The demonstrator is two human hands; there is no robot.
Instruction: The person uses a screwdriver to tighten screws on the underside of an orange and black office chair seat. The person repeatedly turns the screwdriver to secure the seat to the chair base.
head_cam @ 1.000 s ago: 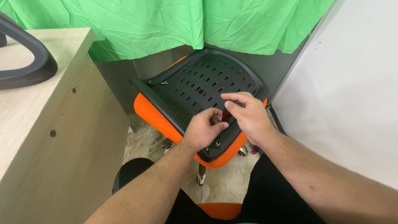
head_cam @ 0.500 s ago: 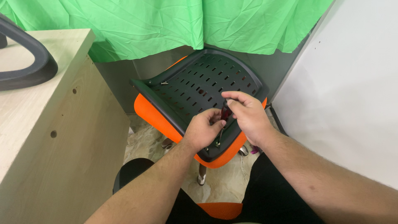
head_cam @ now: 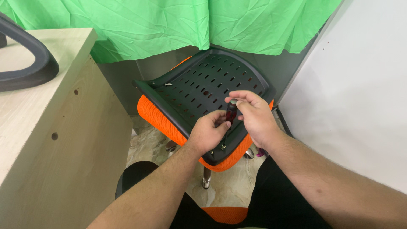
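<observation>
1. Both forearms reach forward from the bottom of the view and meet over the near edge of the upturned seat [head_cam: 212,91], a black slotted plastic pan with orange cushion showing round its rim.
2. The right hand [head_cam: 254,118] is arched, knuckles up, its fingers closed round the top of a screwdriver [head_cam: 231,113] with a dark reddish handle; the handle stands nearly upright, its grey cap peeking out above the fingertips.
3. The left hand [head_cam: 207,135] sits just left of and below those fingers, curled in, thumb and forefinger pinched on the lower handle and shaft.
4. The tip meets the pan just beneath the left fingers, beside a small screw [head_cam: 222,147] at the near edge.
5. Compared with a second ago, the right hand has lifted slightly and the handle now shows more clearly between the two hands; the seat has not shifted.
6. A loose screw [head_cam: 168,84] lies on the pan well to the left of the fingers, near the far-left rim.
7. Left of the hands stands a wooden desk [head_cam: 63,140] with a dark armrest [head_cam: 29,72] on top; right of them a white wall [head_cam: 360,93]. Between these, floor shows below the seat.
</observation>
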